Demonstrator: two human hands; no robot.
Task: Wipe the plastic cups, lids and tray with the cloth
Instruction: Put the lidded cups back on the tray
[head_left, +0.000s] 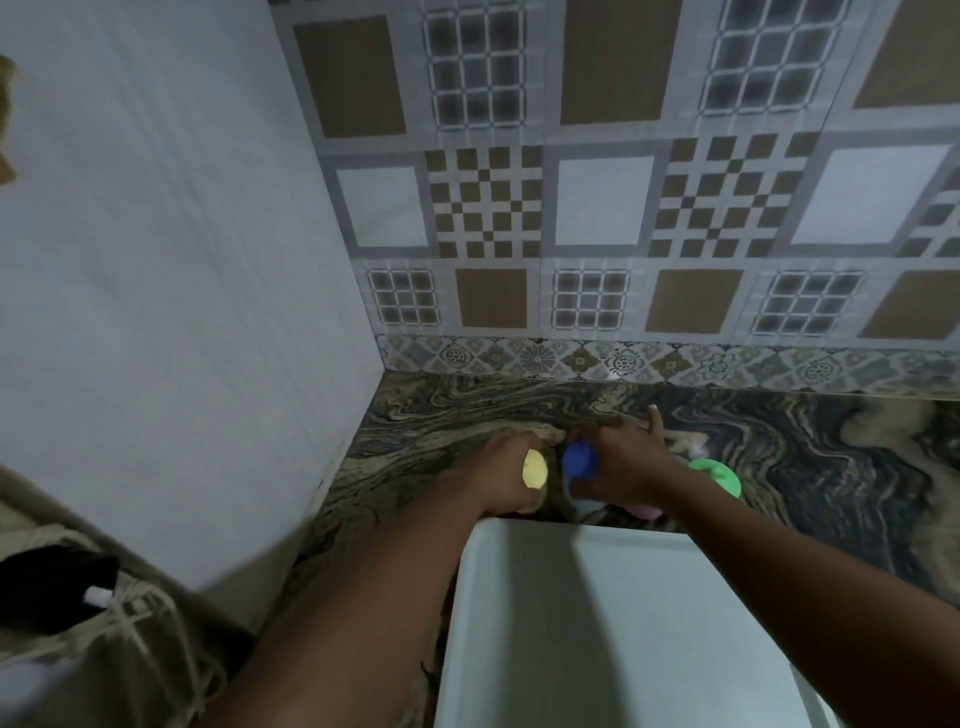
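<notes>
Beyond the tray (597, 613), left hand (500, 470) grips a yellow cup (535, 469), right hand (626, 465) a blurred blue cup (579, 460).

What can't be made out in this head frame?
Head view:
Cloth: not visible anywhere in frame.
Yellow piece, blue piece: blurred, part-covered by left hand and right hand; cup or lid, grip unclear.
Pink item: mostly behind right wrist.
Tray: cut off by bottom edge.

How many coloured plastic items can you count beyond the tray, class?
4: a yellow item in the left hand, a blue item in the right hand, a pink item under the right wrist, a green item right of that forearm. More may hide behind the hands.
</notes>
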